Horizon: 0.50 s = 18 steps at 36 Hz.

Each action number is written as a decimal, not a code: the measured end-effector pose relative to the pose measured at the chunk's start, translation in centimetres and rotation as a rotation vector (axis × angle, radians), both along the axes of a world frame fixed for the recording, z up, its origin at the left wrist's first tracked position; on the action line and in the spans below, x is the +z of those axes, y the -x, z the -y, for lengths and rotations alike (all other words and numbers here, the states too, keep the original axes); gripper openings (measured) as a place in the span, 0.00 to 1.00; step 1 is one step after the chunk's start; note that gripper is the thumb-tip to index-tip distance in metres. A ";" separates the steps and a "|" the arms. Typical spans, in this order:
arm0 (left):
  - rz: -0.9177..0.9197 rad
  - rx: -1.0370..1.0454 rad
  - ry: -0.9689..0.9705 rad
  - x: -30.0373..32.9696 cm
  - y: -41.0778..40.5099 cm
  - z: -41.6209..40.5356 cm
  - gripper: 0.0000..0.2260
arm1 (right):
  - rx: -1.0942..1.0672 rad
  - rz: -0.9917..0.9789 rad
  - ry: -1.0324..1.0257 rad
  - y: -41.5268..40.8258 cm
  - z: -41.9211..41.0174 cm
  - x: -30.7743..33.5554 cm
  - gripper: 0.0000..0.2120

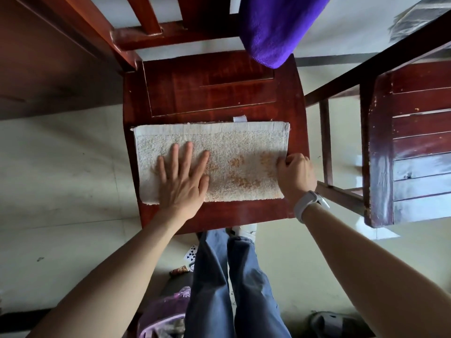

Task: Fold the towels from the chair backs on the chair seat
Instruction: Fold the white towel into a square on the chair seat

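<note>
At frame centre, a folded cream towel (219, 157) lies on the chair seat (210, 93), the left hand (181, 179) pressing it with spread fingers, the right hand (295, 175) pinching its right edge, while a purple towel (273, 28) hangs at top.

A folded cream towel (219, 157) is laid flat across the front of the chair seat (210, 89). It is pressed by the left hand (181, 178), fingers straight. Its right edge is gripped by the right hand (295, 174). A purple towel (275, 28) is draped over the chair back (170, 35).
</note>
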State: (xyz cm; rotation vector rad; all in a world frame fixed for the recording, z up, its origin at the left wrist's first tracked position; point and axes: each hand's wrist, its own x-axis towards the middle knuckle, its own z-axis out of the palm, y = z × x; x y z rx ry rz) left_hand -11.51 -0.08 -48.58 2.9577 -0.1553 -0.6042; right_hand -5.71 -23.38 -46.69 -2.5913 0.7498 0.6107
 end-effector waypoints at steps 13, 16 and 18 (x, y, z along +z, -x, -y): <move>0.052 0.157 0.347 2.4 -1.0 -0.5 0.18 | -0.165 0.148 -0.359 -0.4 -0.8 4.2 0.05; 0.130 0.404 0.588 3.9 -0.8 -0.8 0.12 | -0.107 0.205 -0.479 -1.0 -2.0 6.5 0.04; 0.129 0.682 0.722 5.1 -0.6 -1.1 0.09 | -0.026 0.183 -0.553 -1.4 -4.0 7.9 0.05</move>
